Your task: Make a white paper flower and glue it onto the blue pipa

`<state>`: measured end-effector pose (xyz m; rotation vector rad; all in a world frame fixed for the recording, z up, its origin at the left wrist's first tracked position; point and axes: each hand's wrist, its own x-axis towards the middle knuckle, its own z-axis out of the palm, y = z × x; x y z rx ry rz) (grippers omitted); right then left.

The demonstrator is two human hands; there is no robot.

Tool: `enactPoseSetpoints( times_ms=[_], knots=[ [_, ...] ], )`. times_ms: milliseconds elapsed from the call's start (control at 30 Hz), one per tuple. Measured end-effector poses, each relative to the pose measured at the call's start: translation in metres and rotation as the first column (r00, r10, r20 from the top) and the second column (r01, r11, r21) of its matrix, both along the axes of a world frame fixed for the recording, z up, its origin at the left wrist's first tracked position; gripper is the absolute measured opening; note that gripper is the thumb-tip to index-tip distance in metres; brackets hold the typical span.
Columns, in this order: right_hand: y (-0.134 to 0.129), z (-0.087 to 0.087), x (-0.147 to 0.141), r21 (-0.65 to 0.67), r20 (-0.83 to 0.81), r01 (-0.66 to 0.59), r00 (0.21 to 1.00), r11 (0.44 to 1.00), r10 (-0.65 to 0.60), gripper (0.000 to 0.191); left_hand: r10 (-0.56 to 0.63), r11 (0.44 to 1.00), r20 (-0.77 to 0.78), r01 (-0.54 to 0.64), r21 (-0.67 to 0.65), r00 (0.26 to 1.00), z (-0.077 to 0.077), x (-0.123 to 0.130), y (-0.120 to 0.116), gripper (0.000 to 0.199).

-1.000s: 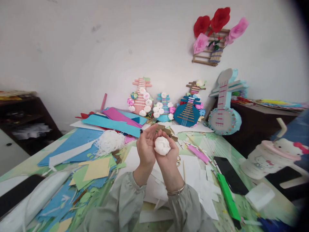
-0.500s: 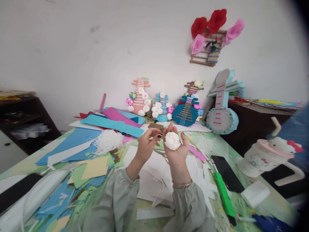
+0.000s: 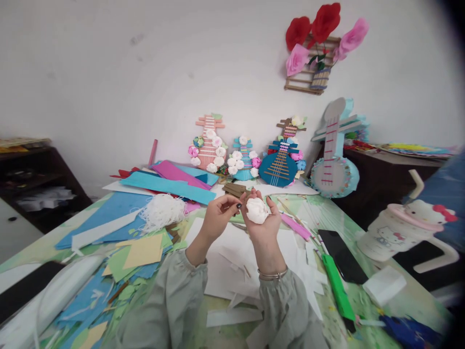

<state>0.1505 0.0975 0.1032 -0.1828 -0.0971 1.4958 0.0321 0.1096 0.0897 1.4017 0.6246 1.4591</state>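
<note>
A white paper flower (image 3: 257, 211) rests in the upturned palm of my right hand (image 3: 263, 230), whose fingers curl up around it. To its left, my left hand (image 3: 218, 215) is closed in a pinch, thumb against fingertips, beside the right fingertips and a little apart from the flower. Whatever that pinch may hold is too small to make out. Under both hands lie white paper sheets (image 3: 218, 269) with cut strips on them. Scissors (image 3: 240, 226) show partly between my wrists.
Several flower-trimmed paper lutes (image 3: 278, 169) lean on the wall. At left are a heap of white string (image 3: 163, 213) and coloured paper scraps (image 3: 143, 252). A green cutter (image 3: 337, 293), a phone (image 3: 343, 257) and a lidded cup (image 3: 394, 232) stand or lie at right.
My left thumb and fingertips have closed together into a pinch. My right hand has tilted the flower slightly and shifted a little left. The view has moved slightly.
</note>
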Motion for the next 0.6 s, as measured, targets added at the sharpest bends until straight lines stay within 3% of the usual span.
enactPoseSetpoints(
  times_ms=[133,267,367,433,500,600],
  knots=[
    [0.002,-0.004,0.003,0.028,0.015,0.022,1.000,0.999,-0.022,0.017,0.017,1.000,0.088,-0.015,-0.018,0.996,0.003,-0.002,0.002,0.018],
    [0.003,-0.004,0.006,0.069,0.062,0.073,0.995,0.995,-0.077,0.016,0.060,0.998,0.279,-0.058,-0.018,0.958,0.014,-0.016,0.004,0.021],
    [0.003,-0.002,0.008,0.112,0.107,0.129,0.984,0.985,-0.141,0.018,0.157,0.983,0.358,-0.181,0.035,0.920,0.024,-0.041,0.007,0.021],
    [0.003,-0.001,0.009,0.147,0.136,0.174,0.972,0.974,-0.194,0.019,0.277,0.943,0.404,-0.327,0.057,0.872,0.029,-0.062,0.010,0.019],
    [0.003,0.000,0.008,0.180,0.165,0.209,0.957,0.961,-0.239,0.020,0.427,0.867,0.426,-0.495,0.056,0.798,0.031,-0.084,0.014,0.015],
    [0.002,0.000,0.006,0.224,0.198,0.239,0.938,0.945,-0.285,0.021,0.632,0.744,0.293,-0.668,0.031,0.717,0.027,-0.111,0.021,0.017]
  ],
)
